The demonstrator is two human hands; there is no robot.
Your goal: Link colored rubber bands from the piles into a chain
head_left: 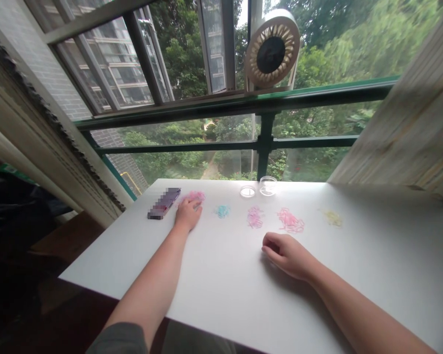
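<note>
My left hand (pixel 189 214) rests at a pile of pink and purple strips (pixel 196 196) near the table's far left, fingers bent over its near edge; what they hold, if anything, is too small to tell. My right hand (pixel 278 250) is curled, thumb towards the fingers, just nearer than the other piles; its inside is hidden. Between and beyond the hands lie a blue pile (pixel 222 211) and a pink-purple pile (pixel 256 217). A coral-pink pile (pixel 291 220) is just beyond my right hand, and a yellow pile (pixel 333 218) lies farther right.
A phone (pixel 164 202) lies left of my left hand on the white table (pixel 221 275). Two clear round dishes (pixel 247 191) (pixel 268 186) stand at the far edge. Behind are a green railing (pixel 214 105), a round fan (pixel 272 49) and curtains at both sides.
</note>
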